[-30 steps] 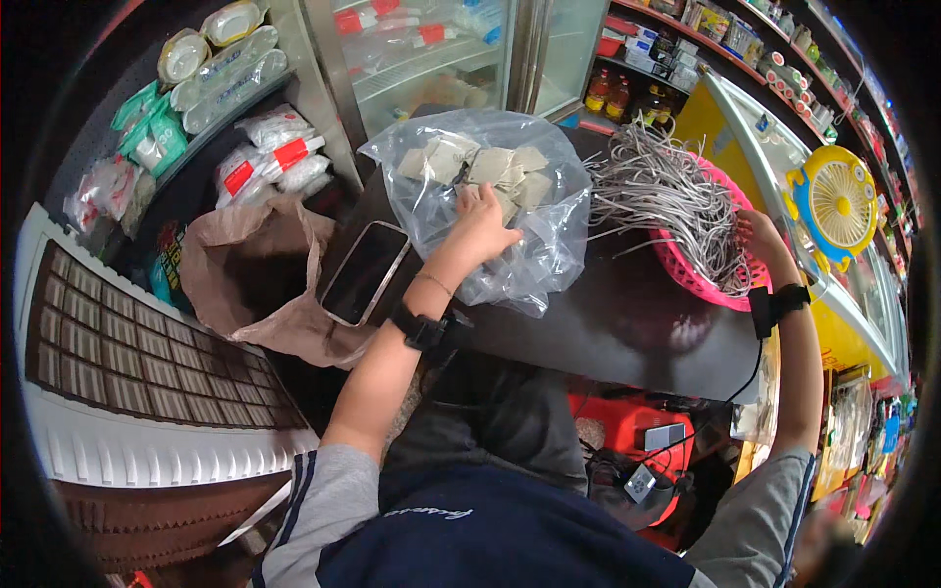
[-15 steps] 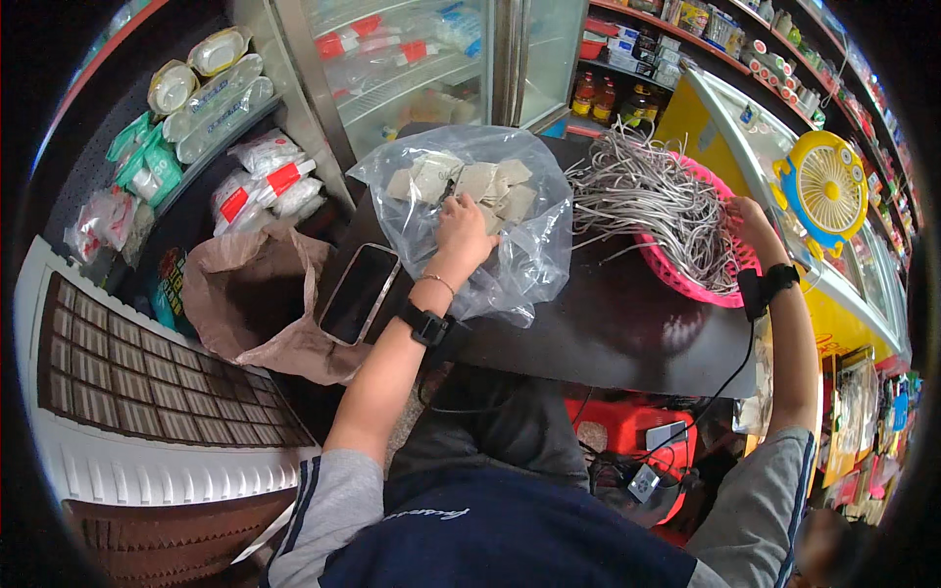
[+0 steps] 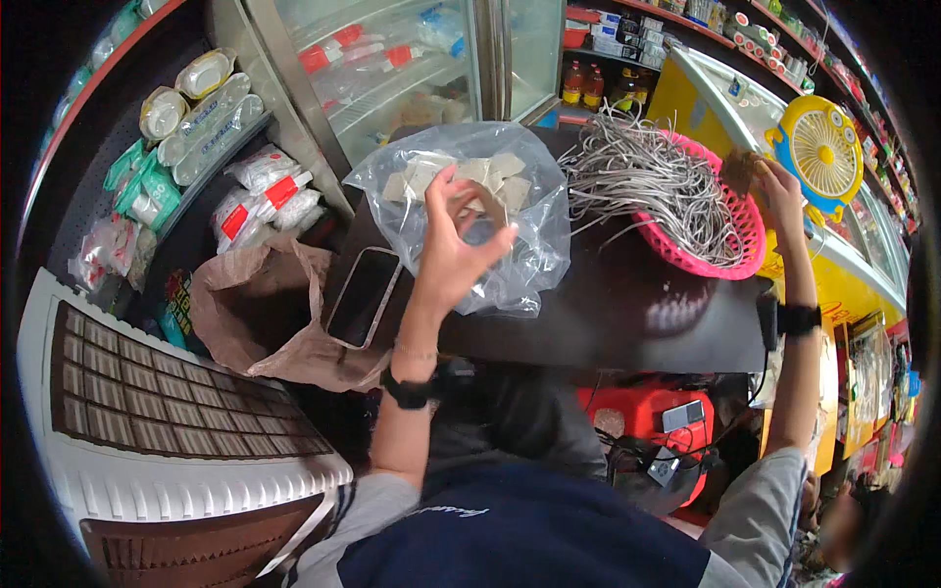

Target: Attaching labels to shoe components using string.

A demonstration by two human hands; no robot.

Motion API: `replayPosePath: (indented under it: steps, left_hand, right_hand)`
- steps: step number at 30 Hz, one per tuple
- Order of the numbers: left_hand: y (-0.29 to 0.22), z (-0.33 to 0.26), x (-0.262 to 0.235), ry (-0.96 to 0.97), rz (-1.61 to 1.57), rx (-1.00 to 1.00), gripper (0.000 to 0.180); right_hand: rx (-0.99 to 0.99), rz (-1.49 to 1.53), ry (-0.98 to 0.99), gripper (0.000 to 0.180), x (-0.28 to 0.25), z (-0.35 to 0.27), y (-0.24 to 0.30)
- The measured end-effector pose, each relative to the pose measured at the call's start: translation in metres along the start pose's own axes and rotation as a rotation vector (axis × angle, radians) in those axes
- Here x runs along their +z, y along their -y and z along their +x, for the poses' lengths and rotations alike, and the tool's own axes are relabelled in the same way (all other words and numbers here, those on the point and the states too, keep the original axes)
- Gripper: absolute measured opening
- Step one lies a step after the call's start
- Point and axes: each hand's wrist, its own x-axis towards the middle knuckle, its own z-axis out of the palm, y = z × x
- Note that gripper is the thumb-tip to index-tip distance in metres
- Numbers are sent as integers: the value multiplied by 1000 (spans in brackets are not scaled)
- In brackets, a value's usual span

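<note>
As cords [image 3: 676, 196] point left, long axis slanting

Blur leaves the brown thing [image 3: 738, 172] at the right hand [image 3: 781, 193] unclear.

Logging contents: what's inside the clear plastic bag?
Flat beige pieces, overlapping, show in the clear plastic bag; the left hand hides part, and anything beneath the pieces is covered.

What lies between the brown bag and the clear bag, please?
A phone lies between the brown bag and the clear bag, seen in the head view.
</note>
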Motion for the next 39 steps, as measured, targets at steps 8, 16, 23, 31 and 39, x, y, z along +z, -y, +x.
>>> replayPosePath:
  steps: [8, 16, 23, 31, 39]
  left_hand:
    - [-32, -83, 28, 267, -858, 184, 104]
    - [-39, -112, 26, 390, -714, 136, 112]
    - [-42, -123, 33, 220, -472, 163, 111]
    - [-34, -127, 40, 152, -333, 317, 111]
    - [-37, -118, 28, 493, -938, 70, 114]
  right_hand:
    - [-134, 461, 23, 22, 85, -202, 147]
    - [75, 957, -45, 43, 119, -260, 138]
    - [237, 1212, 77, 32, 131, -277, 125]
    - [343, 1100, 234, 7, 147, -290, 134]
    - [214, 1051, 390, 9, 141, -285, 121]
